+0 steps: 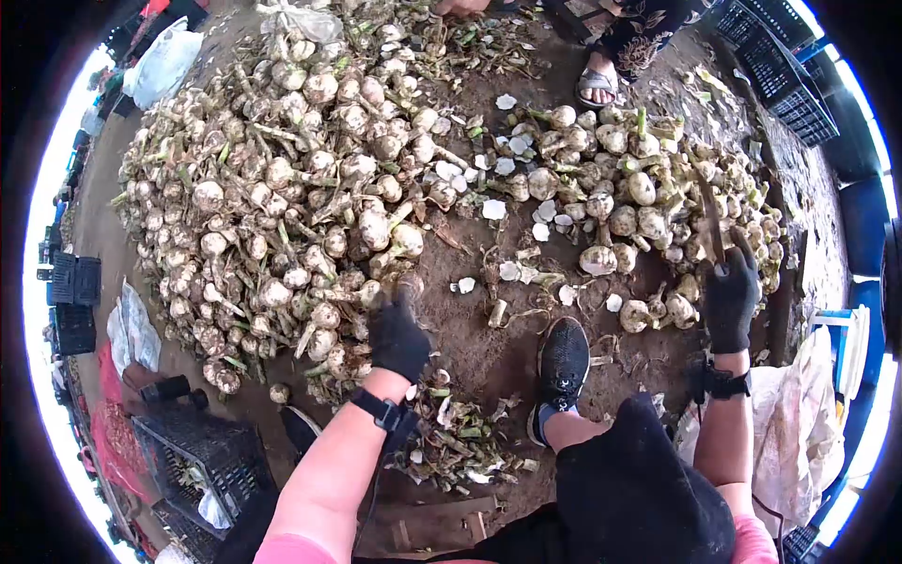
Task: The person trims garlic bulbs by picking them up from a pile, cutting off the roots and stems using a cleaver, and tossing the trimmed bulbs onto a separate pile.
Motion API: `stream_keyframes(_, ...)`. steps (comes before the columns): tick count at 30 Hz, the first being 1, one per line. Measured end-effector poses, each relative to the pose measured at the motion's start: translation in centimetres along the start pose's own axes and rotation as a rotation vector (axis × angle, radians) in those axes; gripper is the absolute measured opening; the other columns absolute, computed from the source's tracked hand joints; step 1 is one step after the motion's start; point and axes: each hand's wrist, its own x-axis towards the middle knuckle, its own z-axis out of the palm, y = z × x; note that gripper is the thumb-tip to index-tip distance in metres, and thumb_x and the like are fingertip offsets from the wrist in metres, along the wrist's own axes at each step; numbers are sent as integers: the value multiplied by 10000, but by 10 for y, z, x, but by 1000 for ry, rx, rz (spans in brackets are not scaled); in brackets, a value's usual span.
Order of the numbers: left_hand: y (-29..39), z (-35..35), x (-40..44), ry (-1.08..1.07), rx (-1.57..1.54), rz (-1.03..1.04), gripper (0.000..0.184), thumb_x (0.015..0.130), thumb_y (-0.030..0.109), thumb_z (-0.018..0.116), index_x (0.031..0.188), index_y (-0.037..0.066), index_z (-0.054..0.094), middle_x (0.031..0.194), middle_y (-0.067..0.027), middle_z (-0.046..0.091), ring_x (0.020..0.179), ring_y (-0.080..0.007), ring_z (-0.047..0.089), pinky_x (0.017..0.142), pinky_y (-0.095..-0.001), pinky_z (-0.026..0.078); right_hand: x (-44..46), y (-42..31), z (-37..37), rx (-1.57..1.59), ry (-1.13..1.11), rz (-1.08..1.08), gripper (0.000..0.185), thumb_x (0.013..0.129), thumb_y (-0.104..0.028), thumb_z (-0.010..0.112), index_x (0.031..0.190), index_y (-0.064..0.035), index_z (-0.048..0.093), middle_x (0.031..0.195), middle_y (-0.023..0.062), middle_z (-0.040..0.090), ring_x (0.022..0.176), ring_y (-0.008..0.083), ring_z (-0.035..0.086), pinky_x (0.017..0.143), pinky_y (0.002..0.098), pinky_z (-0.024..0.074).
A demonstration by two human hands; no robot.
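Note:
My left hand (398, 340), in a black glove, is at the near right edge of a big heap of garlic bulbs (282, 174) with stalks and soil on them. A blurred brownish bulb (410, 282) is right at its fingertips; whether the fingers grip it cannot be made out. On the right, my gloved right hand (732, 299) is closed around a knife (711, 221), its blade pointing away from me. Beyond and beside that knife spreads a second, smaller pile of garlic (644, 193), with shorter stalks.
Cut stalks and peelings (460, 432) lie near my shoe (564, 371). Pale skin scraps (494, 210) dot the soil between the piles. Another person's sandalled foot (598, 80) is at the far side. Black crates (202, 456) stand left, another crate (785, 85) far right.

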Motion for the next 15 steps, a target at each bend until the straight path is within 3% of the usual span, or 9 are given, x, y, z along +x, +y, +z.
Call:
stream_keyframes(2,-12,25,13,-107,131,-44,664,708,204,665,1314,74,427,1325,-205,429,1250,-379,368,1013,-461,343,-5,-8,-5,174,57,28,189,820,-35,554,1004,-1,584,894,52,614,801,144,566,717,285,457)
stream_keyframes(5,-6,22,33,-125,277,47,556,699,139,630,1240,184,515,1303,-191,414,1233,-392,356,1001,-483,338,-36,-48,28,794,-280,374,147,827,-44,562,972,-42,587,846,-5,574,732,88,512,646,241,435)
stream_keyframes(6,-15,35,37,-12,210,87,490,693,149,644,1171,137,537,1239,-180,442,1146,-360,407,935,-478,374,-48,-49,46,576,-253,-16,114,833,-41,565,946,-44,583,859,-14,568,740,84,507,658,236,436)
stream_keyframes(7,-25,49,42,99,145,135,432,687,160,658,1101,90,559,1175,-170,470,1060,-327,459,868,-472,410,-56,-63,52,749,-376,72,140,809,-20,583,945,-51,585,859,-13,569,747,88,512,658,247,446)
stream_keyframes(9,-11,29,37,24,-451,156,403,721,169,645,1095,48,553,1038,-128,539,867,-238,534,731,-392,464,-62,-87,55,937,-657,185,179,783,-3,602,951,-63,590,848,-14,572,760,93,522,651,265,461)
stream_keyframes(12,33,-13,10,-332,-1524,54,513,780,85,645,1253,25,455,1169,-113,518,987,-208,547,857,-334,462,-63,-119,56,1094,-859,144,332,833,-73,588,1158,-7,567,1036,65,634,942,139,564,837,289,454)
stream_keyframes(13,51,-31,0,-415,-1695,91,555,799,56,645,1305,18,422,1212,-108,511,1027,-198,551,899,-315,462,-61,-135,48,1161,-917,229,331,836,-72,605,1159,-10,565,1047,54,630,942,121,551,834,285,454)
stream_keyframes(14,66,-51,-8,-396,-1410,236,582,810,34,630,1338,12,386,1252,-107,491,1023,-195,554,904,-309,460,-59,-145,44,1227,-977,311,332,838,-72,622,1159,-12,562,1058,42,625,942,104,538,831,280,453)
stream_keyframes(15,78,-55,-15,-396,-1418,236,582,810,34,630,1338,12,386,1252,-107,491,1023,-195,554,904,-309,460,-62,-144,59,1193,-942,119,367,817,-127,689,1144,-14,567,1038,34,628,934,100,538,826,282,454)
